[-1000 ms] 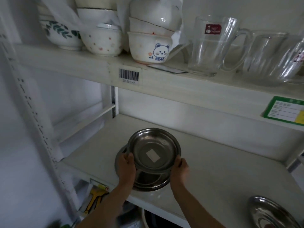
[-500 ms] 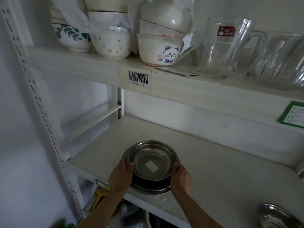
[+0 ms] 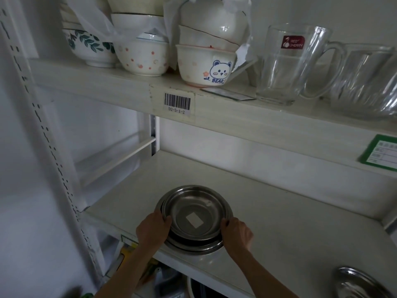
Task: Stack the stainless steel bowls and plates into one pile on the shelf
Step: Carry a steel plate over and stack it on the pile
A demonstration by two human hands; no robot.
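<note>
The steel pile (image 3: 193,220) sits at the front edge of the lower shelf (image 3: 279,222). The left hand (image 3: 153,230) grasps its left rim with curled fingers, and the right hand (image 3: 236,233) grips its right rim. Well right of the pile, another steel dish (image 3: 363,283) is cut off by the frame corner. Above the pile, the upper shelf (image 3: 107,82) carries ceramic bowls (image 3: 141,57), partly veiled by plastic wrap (image 3: 96,22), and glass jugs (image 3: 287,65). How many pieces the pile holds is hard to tell, perhaps three.
</note>
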